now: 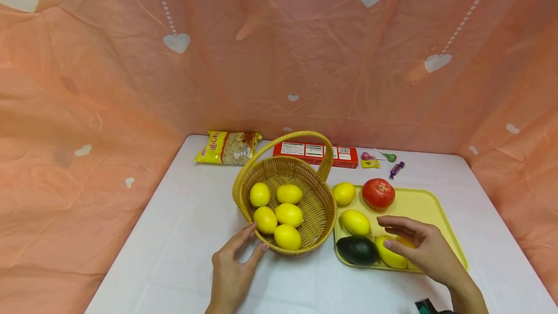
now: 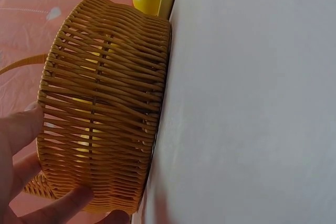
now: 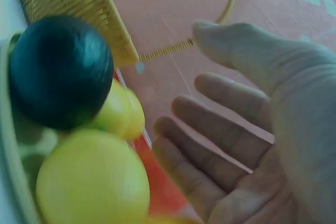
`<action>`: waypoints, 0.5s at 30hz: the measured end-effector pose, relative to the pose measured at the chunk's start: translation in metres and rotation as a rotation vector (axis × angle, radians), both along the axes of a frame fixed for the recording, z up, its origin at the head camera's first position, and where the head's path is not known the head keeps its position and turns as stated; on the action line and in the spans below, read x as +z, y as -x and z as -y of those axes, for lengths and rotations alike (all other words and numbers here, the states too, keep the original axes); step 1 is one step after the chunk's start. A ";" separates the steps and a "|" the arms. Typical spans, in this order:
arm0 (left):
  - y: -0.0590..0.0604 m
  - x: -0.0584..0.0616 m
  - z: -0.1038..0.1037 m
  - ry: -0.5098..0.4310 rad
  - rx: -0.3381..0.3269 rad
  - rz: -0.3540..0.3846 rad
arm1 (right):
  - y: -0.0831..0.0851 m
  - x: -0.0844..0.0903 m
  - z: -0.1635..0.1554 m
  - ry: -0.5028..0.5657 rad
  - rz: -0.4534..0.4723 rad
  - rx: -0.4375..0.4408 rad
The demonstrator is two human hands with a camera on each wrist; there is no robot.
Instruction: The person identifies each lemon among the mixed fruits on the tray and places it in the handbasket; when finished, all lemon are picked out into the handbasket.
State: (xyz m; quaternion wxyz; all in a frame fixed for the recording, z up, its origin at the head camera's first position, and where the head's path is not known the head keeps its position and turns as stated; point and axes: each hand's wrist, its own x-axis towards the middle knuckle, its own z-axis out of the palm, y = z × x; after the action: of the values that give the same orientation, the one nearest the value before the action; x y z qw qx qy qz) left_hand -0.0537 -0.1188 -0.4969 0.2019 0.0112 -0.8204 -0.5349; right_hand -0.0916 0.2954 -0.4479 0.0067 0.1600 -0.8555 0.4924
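On the near right of the counter, my right hand (image 1: 425, 246) hovers spread over a tray lemon (image 1: 389, 254), left hand (image 1: 235, 260) flat-fingered steadying the basket (image 1: 320, 207); I judge pickup is next: close round it.

Light is even and fairly bright, soft from above; shadows under the basket (image 1: 285, 197) and tray (image 1: 418, 205) are faint; no glare; the head view bows at its edges; the right wrist view is bluish and blurred on the avocado (image 3: 60, 72); the left wrist view is sharp.
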 end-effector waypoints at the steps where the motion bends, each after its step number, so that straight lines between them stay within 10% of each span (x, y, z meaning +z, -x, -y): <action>1: 0.000 0.000 0.000 -0.002 -0.003 0.002 | -0.006 -0.002 -0.003 -0.020 -0.012 -0.025; 15: 0.000 -0.002 0.001 -0.005 -0.019 -0.032 | -0.040 -0.016 0.008 -0.476 -0.146 -0.226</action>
State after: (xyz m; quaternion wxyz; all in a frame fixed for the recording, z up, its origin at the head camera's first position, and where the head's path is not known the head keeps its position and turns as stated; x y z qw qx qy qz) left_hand -0.0542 -0.1196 -0.4993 0.2099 -0.0049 -0.8158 -0.5388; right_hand -0.0520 0.2878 -0.4643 0.0855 0.0954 -0.9569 0.2605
